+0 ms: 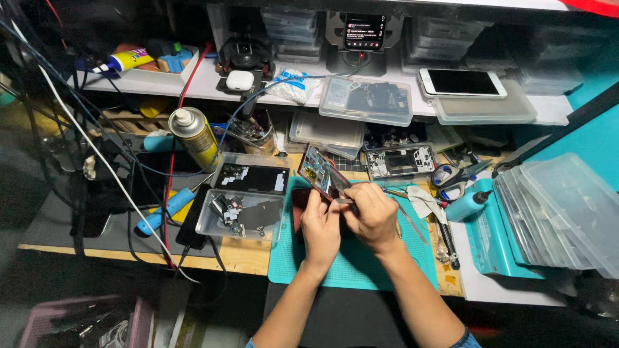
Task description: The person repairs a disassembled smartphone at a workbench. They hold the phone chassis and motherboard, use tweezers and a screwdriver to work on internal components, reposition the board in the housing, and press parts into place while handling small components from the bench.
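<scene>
Head view: opened phone (320,171) tilted, circuit boards exposed, teal insides.

- Mat (361,267): teal green, plain.
- Spray can (195,136): yellow body, white cap.
- Screwdriver (164,211): bright blue handle.
- Opened phone (322,173): dark reddish frame, teal and grey parts inside.
- Trays (248,216): clear plastic, dark and silver parts inside.
- Earbud case (240,80): white.
- Phone on the shelf (461,83): white rim, black screen.
- Squeeze bottle (467,206): light blue, black tip.
- Cable (173,161): red.
- Bench edge (129,252): pale wood.
- Wall (596,138): turquoise.
- Tube (129,61): yellow with a blue band.
</scene>
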